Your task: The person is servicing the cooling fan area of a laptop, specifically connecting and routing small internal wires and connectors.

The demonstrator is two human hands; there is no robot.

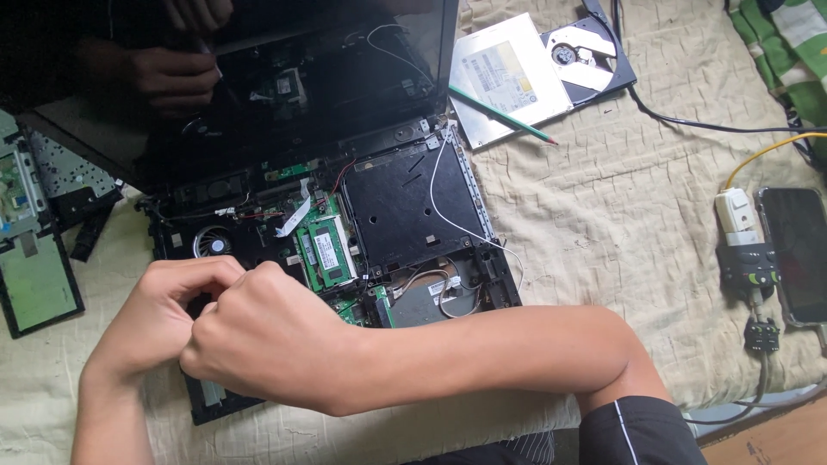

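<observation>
- Right hand, fisted, crosses over the laptop base's front-left corner.
- Left hand, fingers curled, touches it there; any pinched thing is hidden.

Both hands meet over the opened laptop, optical drive behind, phone far right

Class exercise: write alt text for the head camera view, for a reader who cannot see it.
Two bare hands, the left hand and right hand, press together over the front left corner of an opened laptop with its circuit boards and fan exposed. It lies on a beige cloth, near a removed disc drive, a green pencil and a phone.
</observation>
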